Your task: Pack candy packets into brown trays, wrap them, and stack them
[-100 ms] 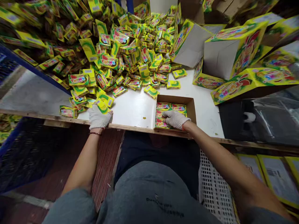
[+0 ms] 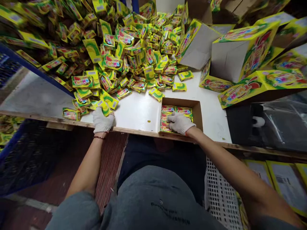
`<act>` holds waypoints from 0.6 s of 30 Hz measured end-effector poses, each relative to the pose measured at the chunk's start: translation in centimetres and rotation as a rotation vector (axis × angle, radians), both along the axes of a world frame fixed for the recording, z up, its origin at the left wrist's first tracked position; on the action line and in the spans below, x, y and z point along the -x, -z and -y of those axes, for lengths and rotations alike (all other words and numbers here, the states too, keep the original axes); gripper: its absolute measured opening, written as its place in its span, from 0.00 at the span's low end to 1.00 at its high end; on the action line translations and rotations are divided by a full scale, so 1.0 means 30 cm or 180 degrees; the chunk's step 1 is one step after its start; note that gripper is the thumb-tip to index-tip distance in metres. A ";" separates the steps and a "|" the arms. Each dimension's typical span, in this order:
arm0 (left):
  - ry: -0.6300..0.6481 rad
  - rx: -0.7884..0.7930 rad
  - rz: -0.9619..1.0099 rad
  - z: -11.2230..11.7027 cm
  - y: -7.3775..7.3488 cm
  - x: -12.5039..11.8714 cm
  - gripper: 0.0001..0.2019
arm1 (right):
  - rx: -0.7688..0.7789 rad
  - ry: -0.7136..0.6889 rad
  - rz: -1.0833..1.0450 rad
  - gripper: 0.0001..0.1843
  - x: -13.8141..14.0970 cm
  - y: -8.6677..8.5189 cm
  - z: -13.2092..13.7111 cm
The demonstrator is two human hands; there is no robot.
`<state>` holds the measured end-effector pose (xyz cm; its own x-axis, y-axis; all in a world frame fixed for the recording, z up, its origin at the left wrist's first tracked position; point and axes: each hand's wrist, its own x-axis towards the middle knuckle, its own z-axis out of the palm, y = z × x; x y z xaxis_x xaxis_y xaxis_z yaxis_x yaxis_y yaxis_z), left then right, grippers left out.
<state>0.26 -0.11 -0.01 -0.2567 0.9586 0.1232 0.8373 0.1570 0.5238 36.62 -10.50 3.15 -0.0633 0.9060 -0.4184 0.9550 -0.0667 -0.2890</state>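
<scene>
Both my hands wear white knit gloves. My left hand (image 2: 102, 120) rests at the near edge of the white table (image 2: 139, 110), its fingers curled round a small yellow-green packet (image 2: 105, 107) at the foot of the big pile of packets (image 2: 124, 54). My right hand (image 2: 179, 122) lies inside an open brown cardboard box (image 2: 197, 111), fingers bent and pressing on the packets packed flat in it (image 2: 176, 110).
Larger yellow printed cartons (image 2: 242, 51) lie tipped at the back right. A white plastic crate (image 2: 220, 195) sits by my right knee. A dark blue crate (image 2: 26, 153) stands lower left. Flat yellow cartons (image 2: 283, 182) are stacked lower right.
Almost nothing differs. My left hand has slid slightly up onto the packet; my right hand stays in the box.
</scene>
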 end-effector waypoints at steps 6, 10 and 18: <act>-0.0348 -0.0238 0.1767 0.049 -0.050 -0.059 0.12 | -0.0178 -0.0157 -0.0421 0.09 -0.032 0.031 0.017; 0.0346 0.0568 0.4208 0.123 -0.095 -0.199 0.17 | -0.1588 0.0011 -0.1139 0.18 -0.013 -0.017 0.020; 0.2504 0.1074 0.2593 0.154 -0.146 -0.419 0.26 | -0.1140 0.0270 -0.1704 0.15 -0.049 -0.162 -0.014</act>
<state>12.84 -4.74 4.38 0.5331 0.8408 -0.0937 0.2036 -0.0200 0.9788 38.08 -10.08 8.02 -0.1014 0.9946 -0.0199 0.6684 0.0533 -0.7419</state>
